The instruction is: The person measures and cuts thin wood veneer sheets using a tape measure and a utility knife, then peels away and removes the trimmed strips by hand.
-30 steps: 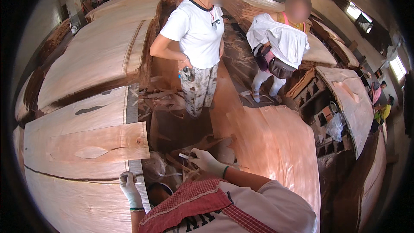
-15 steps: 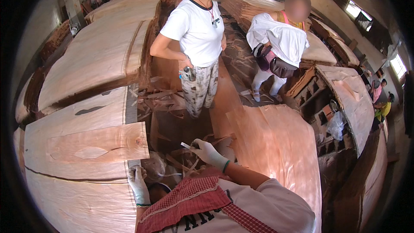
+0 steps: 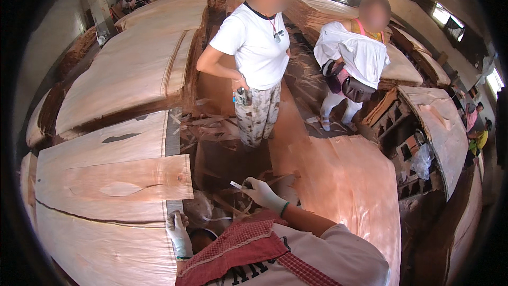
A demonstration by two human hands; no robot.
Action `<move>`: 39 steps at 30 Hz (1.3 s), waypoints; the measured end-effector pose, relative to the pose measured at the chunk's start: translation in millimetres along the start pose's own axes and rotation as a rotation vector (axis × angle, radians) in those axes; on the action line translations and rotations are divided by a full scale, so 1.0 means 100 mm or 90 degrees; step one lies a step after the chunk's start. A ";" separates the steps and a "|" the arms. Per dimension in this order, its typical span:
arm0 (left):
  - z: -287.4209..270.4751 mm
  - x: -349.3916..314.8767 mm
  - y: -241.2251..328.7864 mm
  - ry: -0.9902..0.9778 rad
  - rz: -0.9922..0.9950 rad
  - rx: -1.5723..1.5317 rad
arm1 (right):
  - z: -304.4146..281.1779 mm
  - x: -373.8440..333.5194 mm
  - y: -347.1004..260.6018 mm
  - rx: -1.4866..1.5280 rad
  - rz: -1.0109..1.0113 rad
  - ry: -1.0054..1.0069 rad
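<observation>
R hand (image 3: 263, 194), gloved: fingers closed on white strip (image 3: 237, 185), tip pointed approx. 10 o'clock. L hand (image 3: 179, 231), gloved: fingers slightly bent at edge of pale sheet (image 3: 106, 249); grip cannot be told. From R hand: patch (image 3: 164, 176) noted at 9, laid on pale sheet; way at 12 obstructed by co-worker (image 3: 262, 47); 2nd person (image 3: 352, 55) seen at 1; brown sheet (image 3: 346, 175) at 3.

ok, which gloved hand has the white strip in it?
The right hand: a small flat white strip sticks out of its grip. The left hand is at the edge of the pale wood sheet, no such strip showing.
</observation>
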State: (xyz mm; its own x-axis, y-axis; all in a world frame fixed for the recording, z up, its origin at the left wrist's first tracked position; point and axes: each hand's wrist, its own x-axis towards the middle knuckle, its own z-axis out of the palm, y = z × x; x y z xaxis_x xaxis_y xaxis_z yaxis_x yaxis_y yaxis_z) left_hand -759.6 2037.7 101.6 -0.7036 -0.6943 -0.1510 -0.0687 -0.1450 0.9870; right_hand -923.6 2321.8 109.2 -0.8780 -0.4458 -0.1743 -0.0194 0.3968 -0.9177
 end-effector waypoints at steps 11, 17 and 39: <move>0.04 0.01 0.08 0.005 -0.002 0.010 | 0.03 0.00 0.04 0.023 0.037 0.009; 0.06 0.04 0.08 -0.018 0.008 0.008 | 0.08 0.01 0.13 0.012 -0.003 0.054; -0.18 -0.16 -0.23 0.018 -0.065 0.027 | 0.37 -0.05 -0.34 -0.005 0.017 -0.101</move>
State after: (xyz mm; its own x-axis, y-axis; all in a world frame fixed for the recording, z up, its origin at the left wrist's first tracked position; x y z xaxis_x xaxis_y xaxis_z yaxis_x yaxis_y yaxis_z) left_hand -733.9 2039.9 80.5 -0.6708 -0.6977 -0.2516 -0.1697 -0.1858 0.9678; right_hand -901.0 2280.5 127.8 -0.7921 -0.5552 -0.2534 -0.0009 0.4163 -0.9092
